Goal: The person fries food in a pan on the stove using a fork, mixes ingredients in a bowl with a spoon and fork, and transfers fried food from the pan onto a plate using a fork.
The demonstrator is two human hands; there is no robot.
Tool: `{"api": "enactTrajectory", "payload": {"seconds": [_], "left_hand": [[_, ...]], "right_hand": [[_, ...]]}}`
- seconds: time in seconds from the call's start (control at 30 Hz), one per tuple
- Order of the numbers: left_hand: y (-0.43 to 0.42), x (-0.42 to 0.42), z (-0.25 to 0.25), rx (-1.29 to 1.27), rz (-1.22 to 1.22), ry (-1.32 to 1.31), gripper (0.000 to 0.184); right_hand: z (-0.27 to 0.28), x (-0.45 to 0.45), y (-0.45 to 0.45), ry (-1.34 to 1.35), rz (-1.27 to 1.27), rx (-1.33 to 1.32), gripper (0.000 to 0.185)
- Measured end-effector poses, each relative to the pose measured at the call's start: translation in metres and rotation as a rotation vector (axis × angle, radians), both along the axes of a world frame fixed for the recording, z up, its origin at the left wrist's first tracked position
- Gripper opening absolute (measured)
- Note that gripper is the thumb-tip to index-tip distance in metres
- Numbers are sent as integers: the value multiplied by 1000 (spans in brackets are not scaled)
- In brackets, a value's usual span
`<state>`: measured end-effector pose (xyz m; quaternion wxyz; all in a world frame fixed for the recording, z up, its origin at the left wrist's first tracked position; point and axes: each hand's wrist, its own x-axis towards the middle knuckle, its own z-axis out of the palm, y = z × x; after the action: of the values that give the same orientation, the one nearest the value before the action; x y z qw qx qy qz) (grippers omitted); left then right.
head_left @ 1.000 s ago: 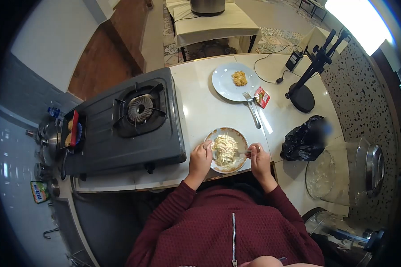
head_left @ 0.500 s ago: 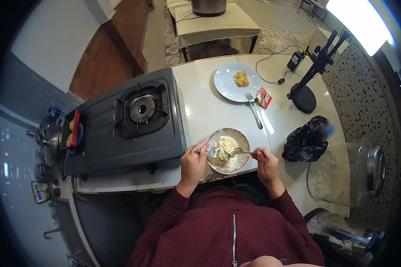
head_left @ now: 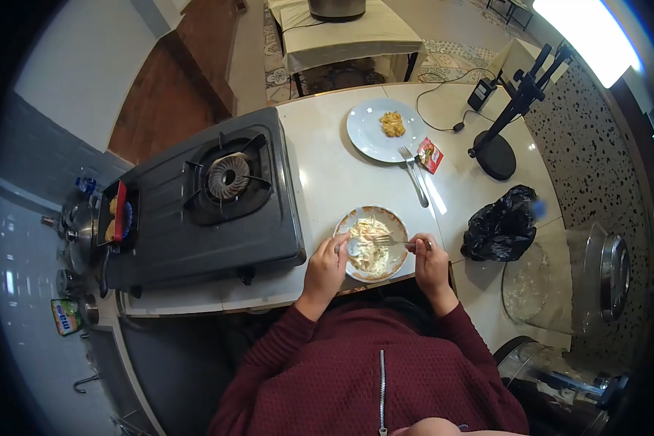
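A patterned-rim bowl point(head_left: 402, 251) sits near the counter's front edge with a pale shredded mixture point(head_left: 369, 247) in it. My right hand point(head_left: 430, 265) is closed around the handle of a fork point(head_left: 391, 242), whose tines lie over the mixture from the right. At the bowl's left rim, my left hand point(head_left: 325, 270) is closed on a metal utensil, seemingly a spoon point(head_left: 353, 248); the fingers cover most of its handle. Behind the bowl stands a white plate point(head_left: 365, 131) with a yellow-brown fried piece point(head_left: 392, 124). A second fork point(head_left: 414, 178) leans against the plate beside a red sachet point(head_left: 429, 155).
A black gas stove point(head_left: 196, 211) takes up the left, with a red-edged pan point(head_left: 120, 200) holding browned pieces over a blue flame. On the right are a black plastic bag point(head_left: 500, 224), a clear container point(head_left: 552, 280) and a black stand point(head_left: 495, 156).
The fork in my right hand has moved slightly up and left over the mixture, which looks more spread out. My left hand has shifted a little right. The view has tilted slightly.
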<state>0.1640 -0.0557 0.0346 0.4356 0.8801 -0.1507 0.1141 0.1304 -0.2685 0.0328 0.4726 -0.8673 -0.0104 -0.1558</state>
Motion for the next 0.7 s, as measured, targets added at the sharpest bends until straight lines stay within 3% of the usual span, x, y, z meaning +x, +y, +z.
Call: {"api": "enactTrajectory", "payload": {"seconds": [0.17, 0.4, 0.6, 0.7], "left_hand": [[8, 4, -8, 87, 55, 39, 16], [-1, 10, -32, -139, 58, 143, 19], [1, 1, 3, -246, 54, 68, 17], [7, 3, 11, -141, 69, -33, 17]], "right_hand": [[-3, -1, -11, -57, -51, -190, 10], [-22, -6, 12, 82, -26, 52, 13], [4, -14, 8, -7, -5, 120, 17], [20, -13, 2, -87, 35, 59, 15]]}}
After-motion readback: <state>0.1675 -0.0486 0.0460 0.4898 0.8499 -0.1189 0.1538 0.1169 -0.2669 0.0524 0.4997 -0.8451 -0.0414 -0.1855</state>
